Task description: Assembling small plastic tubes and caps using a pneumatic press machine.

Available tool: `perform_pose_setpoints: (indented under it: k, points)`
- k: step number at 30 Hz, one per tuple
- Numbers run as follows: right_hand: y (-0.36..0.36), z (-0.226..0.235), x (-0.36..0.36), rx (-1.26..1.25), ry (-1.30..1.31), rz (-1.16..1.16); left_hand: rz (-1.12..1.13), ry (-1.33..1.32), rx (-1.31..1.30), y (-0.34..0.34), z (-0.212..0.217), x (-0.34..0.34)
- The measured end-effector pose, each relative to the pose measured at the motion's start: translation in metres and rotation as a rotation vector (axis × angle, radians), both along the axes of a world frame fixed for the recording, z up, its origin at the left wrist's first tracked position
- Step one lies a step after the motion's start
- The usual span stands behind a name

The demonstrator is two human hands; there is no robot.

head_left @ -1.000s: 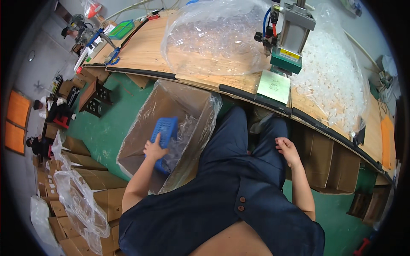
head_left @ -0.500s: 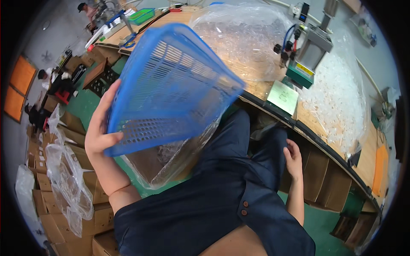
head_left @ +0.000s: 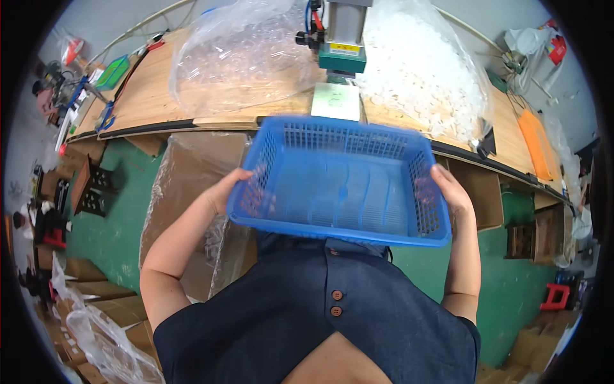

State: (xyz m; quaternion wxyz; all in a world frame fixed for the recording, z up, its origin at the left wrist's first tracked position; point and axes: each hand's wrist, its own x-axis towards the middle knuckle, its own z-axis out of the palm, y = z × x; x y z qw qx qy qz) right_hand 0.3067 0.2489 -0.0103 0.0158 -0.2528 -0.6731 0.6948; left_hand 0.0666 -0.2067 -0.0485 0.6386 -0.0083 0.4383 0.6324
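Observation:
A blue plastic basket (head_left: pixel 342 189) with slotted walls is held level in front of my body, its hollow facing up and nothing lying in it. My left hand (head_left: pixel 230 189) grips its left end, thumb over the rim and fingers showing through the slots. At the opposite end my right hand (head_left: pixel 453 191) is closed on the wall, its fingers partly hidden behind it. Just beyond the basket's far rim, a bench press (head_left: pixel 344 61) with a green head stands over a pale square plate (head_left: pixel 336 101) on the wooden workbench (head_left: pixel 144 102).
Clear plastic bags lie on the bench: one with transparent pieces (head_left: pixel 246 61) left of the press, one with small white pieces (head_left: pixel 425 77) right of it. A plastic-lined carton (head_left: pixel 185 166) stands below at left. Further right are an orange tray (head_left: pixel 537 144) and a red stool (head_left: pixel 554 297).
The basket has swung from a tilted hold in my left hand to level before me. My right hand, free before, now grips its right end. My view has turned toward the bench.

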Motion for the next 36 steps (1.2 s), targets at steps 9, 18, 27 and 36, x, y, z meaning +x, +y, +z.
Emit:
perform_pose_setpoints:
  k: [9, 18, 27, 36]
  points:
    - [0.017, -0.127, -0.046, 0.012, -0.106, 0.114, 0.084, 0.079, -0.276, 0.029, -0.113, -0.047]
    - [0.047, -0.036, -0.115, 1.138, -0.481, 0.531, 0.143, 0.400, -0.312, 0.040, -0.098, -0.056]
    - [0.092, -0.047, -0.288, 1.375, 0.368, 0.328, -0.794, 0.754, -0.763, 0.053, -0.079, -0.123]
    - [0.112, -0.057, -0.308, 1.502, -0.288, 0.322, -0.081, 1.426, -0.605, 0.062, 0.025, -0.316]
